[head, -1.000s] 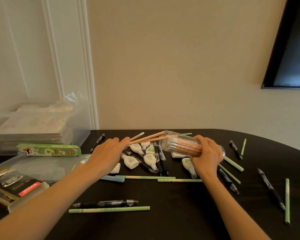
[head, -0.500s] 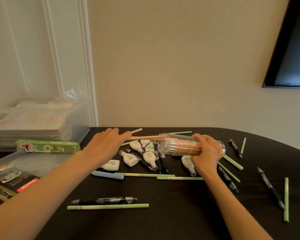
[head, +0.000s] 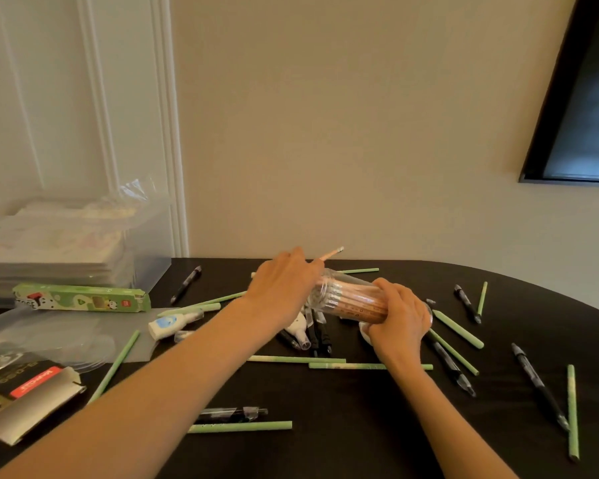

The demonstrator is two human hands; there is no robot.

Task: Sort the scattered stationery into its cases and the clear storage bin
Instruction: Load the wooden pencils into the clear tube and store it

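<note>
Pencils, the peach-colored ones, fill the clear tube (head: 351, 300) that I hold on its side, near the far edge of the surface (head: 360, 444), about halfway along it. My right hand (head: 400, 318) wraps around the closed end of the tube, a firm grip. My left hand (head: 284, 283) is at the open end with one more peach pencil (head: 331, 254) pinched in its fingers; the tip pokes up past the hand, toward the wall.

So I think the step now is loading the peach pencils into their tube. Next I need to line this pencil up with the mouth and slide it in flat beside the others.

Lots is left. Green pencils (head: 241, 426) lie all over, with black pens (head: 540, 385) among them and white correction tapes (head: 173, 324) near the middle. The green pencil box (head: 83, 300) lies near the left edge, and the clear storage bin (head: 73, 243) sits in the far left corner.
</note>
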